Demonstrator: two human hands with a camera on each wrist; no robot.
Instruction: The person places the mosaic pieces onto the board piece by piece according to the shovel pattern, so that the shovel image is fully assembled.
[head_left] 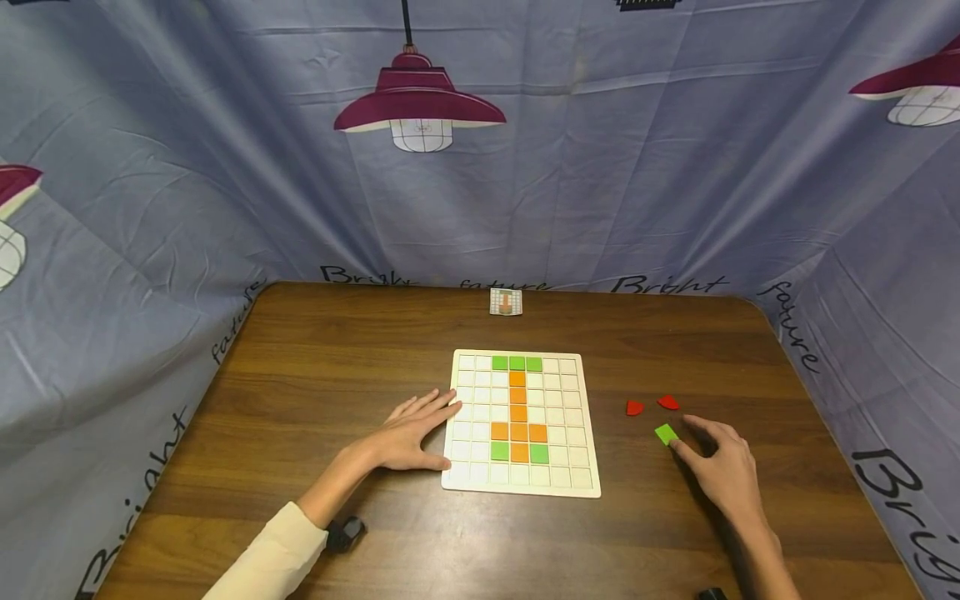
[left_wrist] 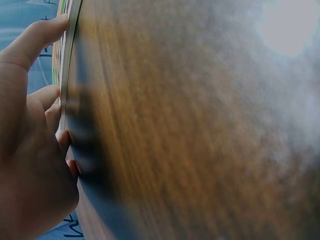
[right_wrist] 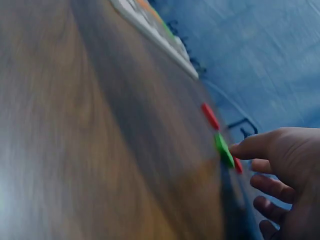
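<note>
A white square grid board point(head_left: 472, 475) lies on the table, with green tiles point(head_left: 517, 363) along its far row and orange tiles point(head_left: 517, 396) in a column below them. Two more green tiles flank the column's near end. My left hand point(head_left: 408, 437) rests with spread fingers on the board's left edge; the left wrist view shows the thumb point(left_wrist: 57, 27) at that edge. To the right of the board, my right hand point(head_left: 723, 471) touches a loose green tile point(head_left: 665, 434) with its thumb. The index fingertip looks apart from the tile. In the right wrist view, this green tile point(right_wrist: 223, 150) appears tilted.
Two red pieces point(head_left: 634, 407) with rounded edges lie just beyond the loose green tile. A small printed pattern card point(head_left: 506, 302) is at the table's far edge. Grey-blue curtains point(head_left: 570, 167) enclose the wooden table point(head_left: 360, 350) at the back and sides.
</note>
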